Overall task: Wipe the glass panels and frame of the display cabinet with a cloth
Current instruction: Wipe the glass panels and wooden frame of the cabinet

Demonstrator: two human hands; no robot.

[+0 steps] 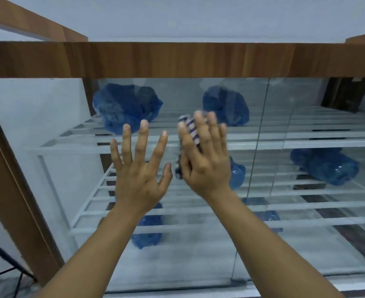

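The display cabinet has a brown wooden frame (177,59) across the top and a glass front panel (198,244) below it. My right hand (205,155) presses a blue-and-white striped cloth (191,130) flat against the glass with straight fingers; most of the cloth is hidden under the palm. My left hand (138,168) lies beside it on the left, fingers spread and straight against the same pane, holding nothing. A second glass panel (327,211) overlaps on the right, its edge running down near the middle right.
Behind the glass, white slatted shelves (306,145) carry several blue plastic-wrapped bundles (125,106). A brown side post (16,190) borders the cabinet on the left. Black stand legs (7,267) stand at the lower left.
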